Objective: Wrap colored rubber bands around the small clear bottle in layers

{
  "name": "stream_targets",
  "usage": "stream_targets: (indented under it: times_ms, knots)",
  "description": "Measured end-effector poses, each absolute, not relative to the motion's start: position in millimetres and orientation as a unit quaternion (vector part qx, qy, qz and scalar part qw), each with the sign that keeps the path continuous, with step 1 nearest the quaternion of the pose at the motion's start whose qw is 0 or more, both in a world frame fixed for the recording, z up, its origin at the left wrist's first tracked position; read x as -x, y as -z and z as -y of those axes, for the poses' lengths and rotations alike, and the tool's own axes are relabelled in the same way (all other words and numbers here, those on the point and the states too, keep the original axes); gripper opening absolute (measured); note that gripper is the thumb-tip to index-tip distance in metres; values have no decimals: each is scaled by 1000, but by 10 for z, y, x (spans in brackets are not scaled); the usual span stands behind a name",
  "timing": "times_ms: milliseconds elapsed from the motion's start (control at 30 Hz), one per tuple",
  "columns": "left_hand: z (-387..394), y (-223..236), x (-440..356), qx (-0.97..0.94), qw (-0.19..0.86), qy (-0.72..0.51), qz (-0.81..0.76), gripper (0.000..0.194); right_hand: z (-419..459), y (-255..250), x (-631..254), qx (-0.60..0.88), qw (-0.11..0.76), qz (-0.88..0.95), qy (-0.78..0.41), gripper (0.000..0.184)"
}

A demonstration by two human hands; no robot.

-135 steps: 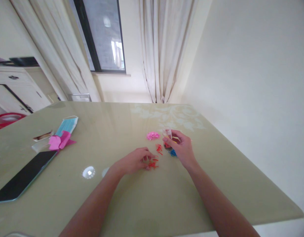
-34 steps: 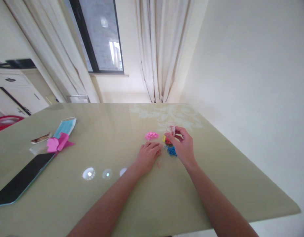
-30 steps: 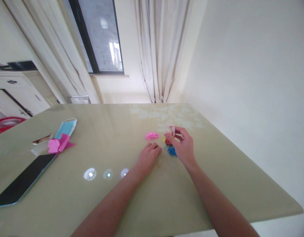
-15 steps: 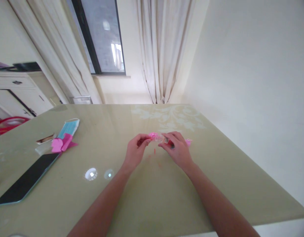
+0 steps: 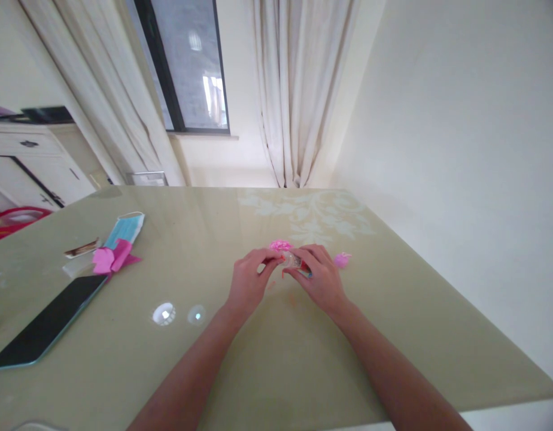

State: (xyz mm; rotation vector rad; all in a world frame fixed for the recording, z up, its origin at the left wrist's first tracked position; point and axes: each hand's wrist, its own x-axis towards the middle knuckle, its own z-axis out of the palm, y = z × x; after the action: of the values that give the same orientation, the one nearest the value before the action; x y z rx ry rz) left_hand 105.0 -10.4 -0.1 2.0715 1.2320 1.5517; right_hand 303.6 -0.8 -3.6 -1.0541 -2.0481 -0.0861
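Observation:
My right hand (image 5: 322, 280) grips a small clear jar (image 5: 291, 260), tipped on its side with its mouth to the left. Something red shows inside it, and its base is hidden by my fingers. At that mouth my left hand (image 5: 250, 278) pinches a few tiny red strands. One loose red strand (image 5: 283, 274) shows just below the jar. Right behind both hands lies a pile of pink strands (image 5: 280, 245). A small pink-purple item (image 5: 342, 260) sits right of my right hand; its kind is unclear. The blue pile is mostly covered by my right hand.
On the table's left lie a dark tablet-like slab (image 5: 49, 320), a pink folded piece (image 5: 112, 257), a blue face mask (image 5: 126, 229) and a thin brown-and-white packet (image 5: 82, 248). Light reflections (image 5: 163, 313) show on the glossy table (image 5: 276, 371). A wall (image 5: 460, 149) stands along the right.
My left hand has lifted from the table and come to the jar's mouth. My right hand has tipped the jar from upright onto its side. The red strands on the table are mostly gone.

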Motion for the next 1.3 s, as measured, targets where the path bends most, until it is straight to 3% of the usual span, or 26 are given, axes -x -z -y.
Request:
stream_targets:
  times_ms: [300,767,1067,1300]
  knots:
    - [126,52,-1046,-765,71,-506,-393,22,13,23,-3029,420,409,810,30,29]
    - [76,3,-988,-801,164,-456,-352,31,-36,45,-3063,438,427,791,23,27]
    - [92,-20,-1003,-737,116,-531,-402,10,10,17,-3024,396,420,817,1,30]
    - [142,13,-999,-755,86,-544,-355,27,3,-27,-3029,430,469,769,-65,32]
